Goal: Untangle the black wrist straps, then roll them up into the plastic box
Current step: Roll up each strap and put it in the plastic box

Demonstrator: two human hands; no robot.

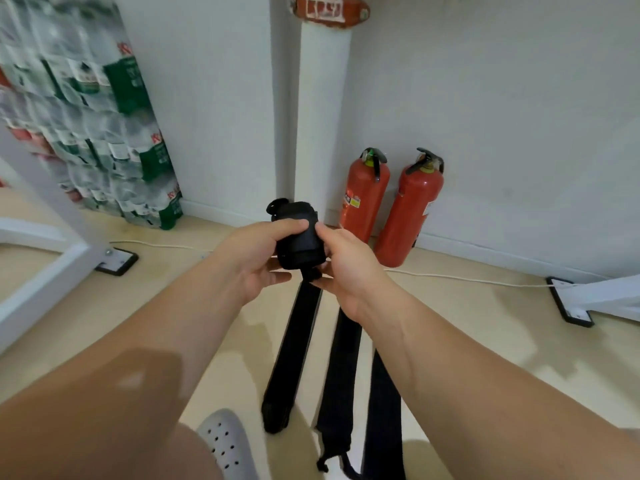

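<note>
Rolled strap: we hold a tight black roll of wrist strap (298,237) out in front of us at about chest height, above the floor (450,341) and clear of it.
Left hand: our left hand (258,258) cups the roll from the left, thumb laid across its upper face; the fingers (277,277) curl under it and are clamped on the roll, which we judge keeps the coils from springing loose.
Right hand: our right hand (346,268) pinches the roll's right edge with the thumb, its other fingers closed on the strap just where it leaves the roll; we read this as feeding and tensioning the next turn.
Roll axis: the roll's axis appears to run roughly up and away from us, with a small black loop or tab showing at its far top end.
Hanging tail: the unrolled tail (294,348) drops from the bottom of the roll, long axis running down and slightly to the left, its free end near our grey perforated shoe (225,441).
Other straps: two more black strips (341,386) hang beside it under the right forearm, lying roughly parallel and seemingly not crossed; we cannot tell where they are held.
Why hung: letting the lengths dangle probably keeps them straight and untwisted for rolling.
Plastic box: not in view, so we cannot place it.
Background: two red fire extinguishers (388,206) stand against the wall.
</note>
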